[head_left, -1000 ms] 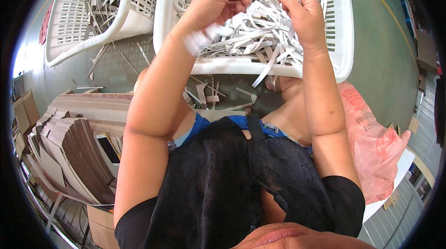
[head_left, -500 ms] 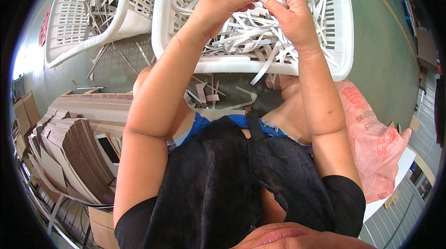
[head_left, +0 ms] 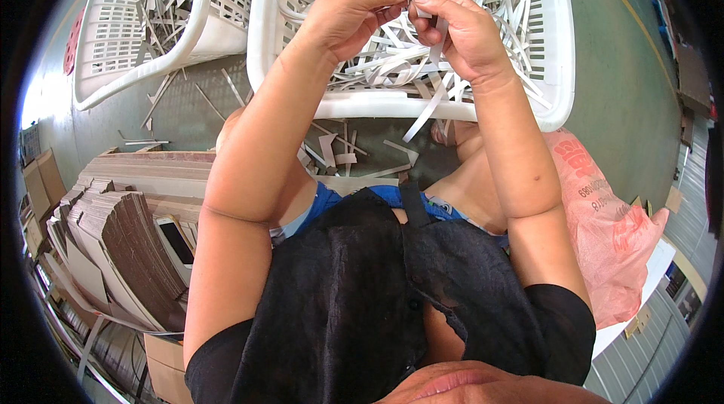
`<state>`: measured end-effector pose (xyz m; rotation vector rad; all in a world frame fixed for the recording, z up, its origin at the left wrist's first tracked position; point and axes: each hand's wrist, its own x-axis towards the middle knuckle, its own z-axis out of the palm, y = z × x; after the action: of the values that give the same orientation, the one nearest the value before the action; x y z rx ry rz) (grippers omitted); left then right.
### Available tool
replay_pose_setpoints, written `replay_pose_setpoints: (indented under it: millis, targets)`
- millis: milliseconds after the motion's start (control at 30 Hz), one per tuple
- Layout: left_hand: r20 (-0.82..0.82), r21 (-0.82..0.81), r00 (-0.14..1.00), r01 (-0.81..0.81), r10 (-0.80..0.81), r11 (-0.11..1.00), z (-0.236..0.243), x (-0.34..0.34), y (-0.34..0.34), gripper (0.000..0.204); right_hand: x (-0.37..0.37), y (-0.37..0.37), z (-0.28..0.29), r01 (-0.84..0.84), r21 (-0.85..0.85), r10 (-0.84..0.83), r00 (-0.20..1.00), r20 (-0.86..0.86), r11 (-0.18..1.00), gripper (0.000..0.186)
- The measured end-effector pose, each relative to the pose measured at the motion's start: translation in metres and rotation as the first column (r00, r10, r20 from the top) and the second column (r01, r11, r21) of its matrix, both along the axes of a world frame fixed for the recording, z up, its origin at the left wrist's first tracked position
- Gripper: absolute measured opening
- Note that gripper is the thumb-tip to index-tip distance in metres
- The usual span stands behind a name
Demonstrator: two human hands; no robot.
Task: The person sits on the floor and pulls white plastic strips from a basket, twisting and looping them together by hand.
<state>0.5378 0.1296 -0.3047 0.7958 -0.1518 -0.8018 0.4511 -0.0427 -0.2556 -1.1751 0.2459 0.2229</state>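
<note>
Both my hands are raised over a white plastic basket (head_left: 562,42) heaped with curled white and grey strips (head_left: 400,65). My left hand (head_left: 351,12) pinches a thin white strip between thumb and fingers. Close against it, my right hand (head_left: 460,35) is closed on the strip too, thumb tip almost touching the left fingertips. A white length of strip (head_left: 440,36) hangs down by the right fingers. Just where the strip runs between the fingertips is partly hidden.
At the left stands a second white basket (head_left: 151,65) with grey strips. Stacked cardboard sheets (head_left: 121,253) with a phone (head_left: 176,240) beside them lie lower left. A pink plastic bag (head_left: 603,238) sits at my right. Offcuts (head_left: 328,149) litter the green floor (head_left: 615,65).
My right hand has turned and moved slightly left and down, its fingers curling inward. The left hand has shifted a little to the left. A strip end now dangles by my right fingers.
</note>
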Motion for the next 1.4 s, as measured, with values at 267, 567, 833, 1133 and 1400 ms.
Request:
replay_pose_setpoints:
  millis: [267,567,833,1133,1400]
  targets:
    - [0.088,0.065,0.995,-0.042,0.036,0.997,0.004,0.0,0.002,0.016,0.0,0.007,0.001,0.09,0.074,-0.088,0.996,-0.034,0.993,0.019]
    - [0.095,0.053,0.992,-0.086,0.081,0.995,-0.001,0.005,0.002,0.019,0.002,0.005,-0.001,0.024,-0.07,-0.025,1.0,-0.01,0.997,0.023]
    - [0.05,0.094,0.976,-0.214,0.21,0.972,0.006,0.012,0.008,0.02,0.004,-0.035,0.003,0.523,-0.695,-0.208,0.847,0.49,0.493,0.027]
    - [0.297,0.073,0.95,-0.123,0.096,0.99,0.007,0.004,0.004,0.024,-0.006,0.002,0.002,0.167,-0.457,-0.046,0.964,0.263,0.874,0.027]
    - [0.206,0.147,0.974,-0.129,0.098,0.981,0.017,-0.006,-0.004,0.023,-0.002,-0.005,-0.008,0.222,-0.382,-0.11,0.95,0.293,0.897,0.017]
